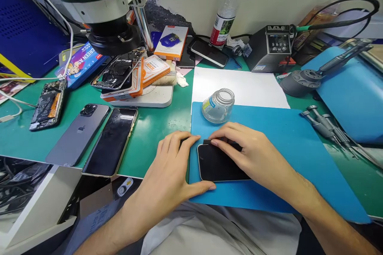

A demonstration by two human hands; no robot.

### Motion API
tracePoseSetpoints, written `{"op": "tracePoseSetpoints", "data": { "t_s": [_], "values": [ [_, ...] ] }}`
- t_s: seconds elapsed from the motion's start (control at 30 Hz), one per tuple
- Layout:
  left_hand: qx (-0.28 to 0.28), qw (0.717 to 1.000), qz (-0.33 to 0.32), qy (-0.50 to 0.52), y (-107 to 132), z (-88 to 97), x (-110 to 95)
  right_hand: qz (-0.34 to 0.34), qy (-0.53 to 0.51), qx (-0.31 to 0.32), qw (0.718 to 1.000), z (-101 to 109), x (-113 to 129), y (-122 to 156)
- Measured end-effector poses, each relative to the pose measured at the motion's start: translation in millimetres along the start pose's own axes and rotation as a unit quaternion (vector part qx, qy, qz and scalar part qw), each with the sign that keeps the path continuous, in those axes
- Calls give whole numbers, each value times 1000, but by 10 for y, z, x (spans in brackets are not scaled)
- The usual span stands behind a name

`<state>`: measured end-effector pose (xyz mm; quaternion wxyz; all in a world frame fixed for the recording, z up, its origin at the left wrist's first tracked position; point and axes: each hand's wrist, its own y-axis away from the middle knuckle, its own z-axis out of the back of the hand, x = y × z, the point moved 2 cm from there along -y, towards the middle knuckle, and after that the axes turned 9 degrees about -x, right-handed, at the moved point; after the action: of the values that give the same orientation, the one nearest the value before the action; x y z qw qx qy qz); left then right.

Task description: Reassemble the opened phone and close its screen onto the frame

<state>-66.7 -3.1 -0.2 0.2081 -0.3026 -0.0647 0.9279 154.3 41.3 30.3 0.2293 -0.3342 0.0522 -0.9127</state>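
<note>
A smartphone [223,163] with a black screen and a light frame lies face up on the blue mat [287,159]. My right hand [248,147] reaches over its far edge, with thumb and fingertips pinching a small thin dark flat piece [206,142] held against that edge. The piece's exact kind cannot be made out. Around the phone's left end is my left hand [173,167], its thumb apart from the fingers and nothing in its grasp. Just beyond the phone stands a small glass jar [218,107] with a label.
A purple-grey phone [79,133] and a dark-screened phone [112,141] lie left on the green bench. A microscope [113,16] overhangs stacked boxes and opened phones. Behind are a bottle [223,20] and a black control unit [271,48]; handpieces [327,125] lie at right.
</note>
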Motion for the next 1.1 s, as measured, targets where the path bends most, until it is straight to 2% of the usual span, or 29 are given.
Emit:
{"op": "tracePoseSetpoints", "data": {
  "t_s": [0.27, 0.43, 0.63, 0.8, 1.1],
  "values": [
    [5, 1000, 24, 19, -12, -17, 6, 107, 44, -14, 993, 0, -1, 16],
    [-6, 1000, 10, 22, 2, -32, 41, 116, 22, -17, 993, -11, -50, -18],
    [6, 1000, -1, 24, 16, -74, 138, 110, -8, -27, 993, -82, -86, -7],
    [4, 1000, 10, 27, 15, -61, 110, 69, -28, -10, 997, -81, -65, -7],
    [-7, 999, 23, 31, 8, -41, 34, -93, -48, 44, 994, -34, -21, -227]
  ]
}}
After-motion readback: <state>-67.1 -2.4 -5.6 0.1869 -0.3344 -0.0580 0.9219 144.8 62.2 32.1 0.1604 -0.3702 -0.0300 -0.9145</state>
